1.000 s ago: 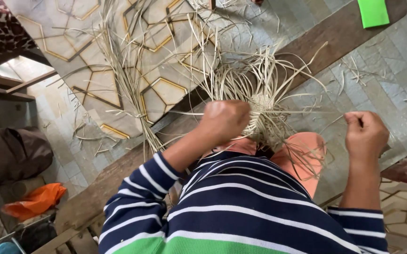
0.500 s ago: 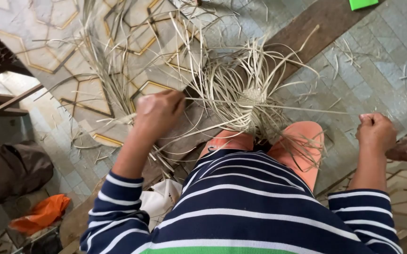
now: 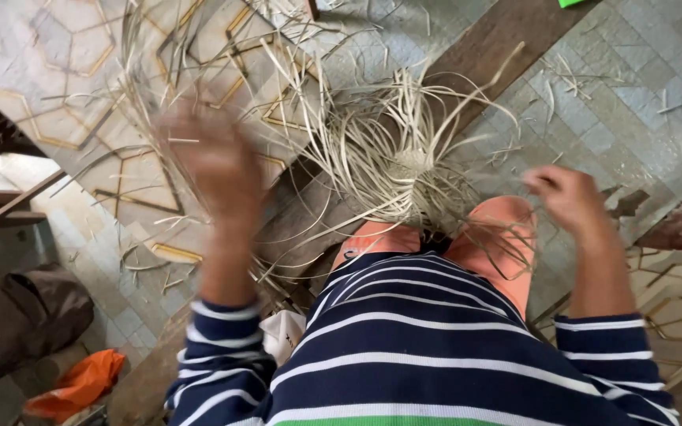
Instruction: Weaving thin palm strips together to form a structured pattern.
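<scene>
Head view: a person in a navy striped top sits over a half-made weave [image 3: 412, 177] of pale straw strips, held at the knees [image 3: 498, 237] near the middle of the frame. Its small woven centre looks tight and finished, but long loose strands [image 3: 341, 118] fan out from it toward 10, 12 and 2 o'clock, so by this showing most of the weaving is yet to be done; no wall or rim has been raised.

The left hand [image 3: 211, 162], lifted at 9 o'clock from the weave, is smeared by motion. Its grip cannot be told; a strand may run through the fingers, but the blur hides it.

The right hand [image 3: 566, 197], at 3 o'clock, is loosely curled, thumb and fingers pinched close, apparently on thin strands that trail back to the weave across the knee.

More cut strips [image 3: 159, 71] lie scattered on the tiled floor [image 3: 633, 95] at 11 o'clock, well apart from the weave. A dark plank [image 3: 506, 39] crosses the floor toward 1 o'clock.

Hard to make out: the near edge of the weave is hidden behind the knees and the striped top, so its full width is unknown. At 7 o'clock, an orange cloth [image 3: 80, 383] and a dark bag [image 3: 17, 323] are cut off by the frame edge, as is a green scrap [image 3: 571, 2] at 1 o'clock.
</scene>
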